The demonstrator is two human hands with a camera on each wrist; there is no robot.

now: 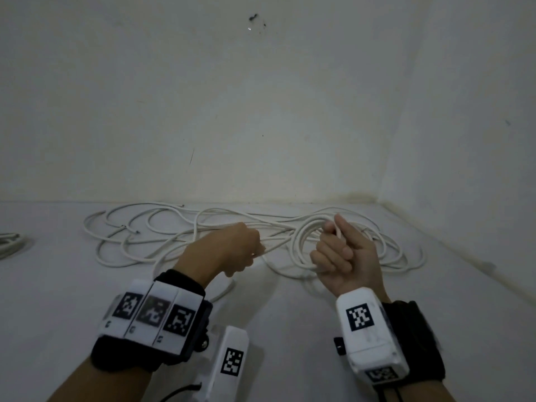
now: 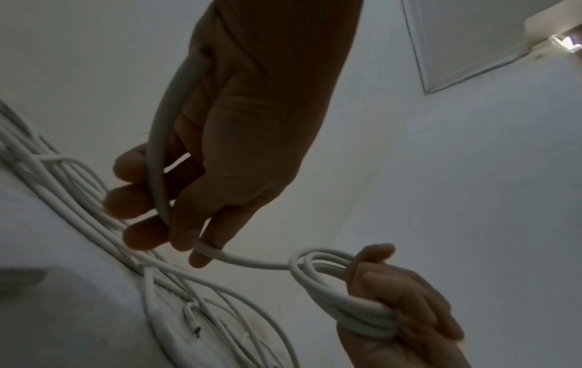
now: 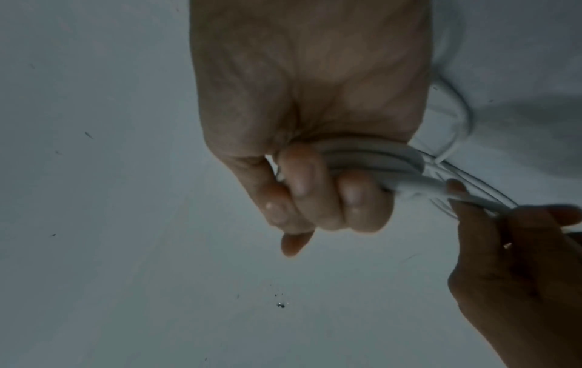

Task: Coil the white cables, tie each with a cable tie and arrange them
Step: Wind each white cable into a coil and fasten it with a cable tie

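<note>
The right hand (image 1: 345,256) is curled into a fist around a small bundle of finished loops (image 2: 333,286) of white cable, palm turned up, so the turns stay stacked and cannot spring apart while more is added. The left hand (image 1: 232,248) holds the free run of the same cable (image 2: 157,149), fingers curled loosely round it so the line can slide through as it is fed; a short span (image 2: 252,264) bridges from those fingers to the bundle. Holding one hand as the anchor and the other as the guide looks like the coiling step, with no tie in sight yet.

The rest of the white cable lies slack on the pale floor (image 1: 87,300) just beyond the hands, spread in wide overlapping loops (image 1: 139,233) toward the wall (image 1: 261,111). Two bare cut ends (image 1: 130,229) show among those loops, so there may be more than one cable tangled here, though the dim light makes that hard to settle. The crossings are the likely snag: a pull could drag a neighbouring loop along or tighten a knot. At the far left edge another pale bundle (image 1: 10,242) rests on the floor, well apart, only partly in view
</note>
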